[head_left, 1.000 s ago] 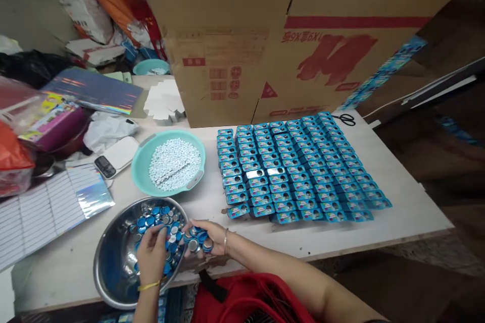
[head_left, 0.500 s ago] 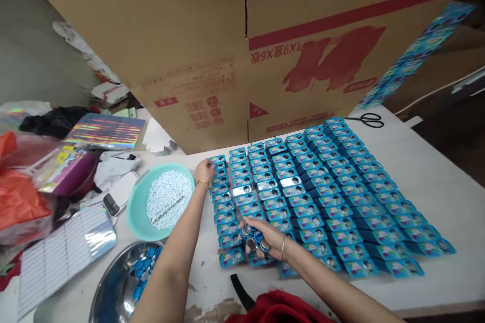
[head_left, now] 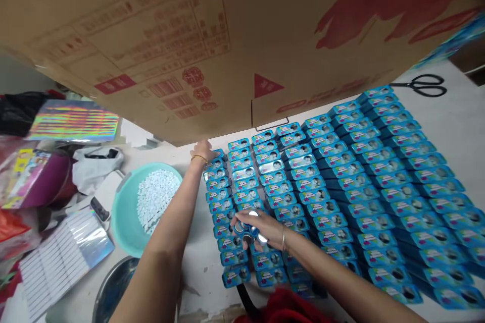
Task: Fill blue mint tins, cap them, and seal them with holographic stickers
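Note:
Several rows of small blue printed boxes (head_left: 318,197), each with a round spot on top, stand upright on the white table. My left hand (head_left: 203,150) is at the far end of the leftmost row, its bent fingers against the farthest box (head_left: 219,154); what they pinch, if anything, is hidden. Over the near part of the left rows, my right hand (head_left: 267,227) is curled around several shiny round metal caps (head_left: 248,238) with blue sides.
A big cardboard box (head_left: 235,60) stands behind the rows. On the left are a turquoise basin (head_left: 121,217) of small white pieces, a steel bowl (head_left: 109,282), a striped sheet (head_left: 56,267) and plastic bags. Black scissors (head_left: 424,85) lie at the far right.
The view has moved closer and tilted down over the rows. My left hand stays at the far end of the leftmost row, and my right hand still holds the caps.

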### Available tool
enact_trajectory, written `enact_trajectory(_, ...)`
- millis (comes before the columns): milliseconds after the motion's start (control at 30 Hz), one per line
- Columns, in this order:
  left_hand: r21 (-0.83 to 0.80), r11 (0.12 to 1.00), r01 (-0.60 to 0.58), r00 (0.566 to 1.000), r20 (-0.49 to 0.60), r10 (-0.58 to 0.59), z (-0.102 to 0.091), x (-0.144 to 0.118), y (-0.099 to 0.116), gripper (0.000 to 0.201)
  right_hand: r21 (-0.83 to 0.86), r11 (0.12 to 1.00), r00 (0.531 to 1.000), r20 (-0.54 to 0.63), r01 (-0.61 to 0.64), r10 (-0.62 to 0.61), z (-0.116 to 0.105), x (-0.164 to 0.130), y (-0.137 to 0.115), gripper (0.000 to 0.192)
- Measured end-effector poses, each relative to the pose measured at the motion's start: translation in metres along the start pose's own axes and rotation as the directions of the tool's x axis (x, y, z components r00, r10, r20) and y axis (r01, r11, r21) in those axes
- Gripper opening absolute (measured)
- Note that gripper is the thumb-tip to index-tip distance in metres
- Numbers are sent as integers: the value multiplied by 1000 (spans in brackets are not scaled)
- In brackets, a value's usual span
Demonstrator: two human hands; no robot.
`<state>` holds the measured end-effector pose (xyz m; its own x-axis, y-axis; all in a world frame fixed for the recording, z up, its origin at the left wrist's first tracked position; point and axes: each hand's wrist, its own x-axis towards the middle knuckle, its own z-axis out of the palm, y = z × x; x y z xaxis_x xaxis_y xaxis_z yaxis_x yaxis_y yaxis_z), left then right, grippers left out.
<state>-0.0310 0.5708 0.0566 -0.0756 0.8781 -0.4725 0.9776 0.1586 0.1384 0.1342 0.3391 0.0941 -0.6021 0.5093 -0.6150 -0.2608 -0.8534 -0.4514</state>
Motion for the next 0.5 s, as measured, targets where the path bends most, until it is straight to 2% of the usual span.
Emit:
enact_trajectory(167,57,998,1,999,44,-3,0,5,2,44,-96,995,1000,21,-4,6,-2,12,-17,49)
enact_trajectory(200,78,997,-16,1000,16,15,-1,3,3,45,-125,992,1000,17,0,2,-2,15,-20,49)
enact_trajectory(267,106,991,-84,989,-109,95,-4,-9,8,48,-179,984,1000,7,9,-8,-3,19,-23,48)
enact_trajectory(333,61,976,-208,951,-222,216,-6,-33,13,40,-215,976,1000,-1,14,-15,-3,21,-24,47)
enact_trajectory(367,5,958,-287,936,-212,281,-6,-48,16,32,-230,973,1000,-12,11,-14,-3,22,-25,47)
enact_trajectory(400,-63,930,-363,925,-148,351,-6,-65,18,27,-247,969,999,-35,2,-11,-3,22,-25,46)
enact_trajectory(433,-130,897,-423,905,-25,424,-4,-83,20,29,-271,963,998,-63,-16,-1,-3,22,-25,46)
enact_trajectory(500,-174,857,-484,825,235,514,1,-116,23,42,-326,944,991,-135,-54,11,-1,22,-24,43)
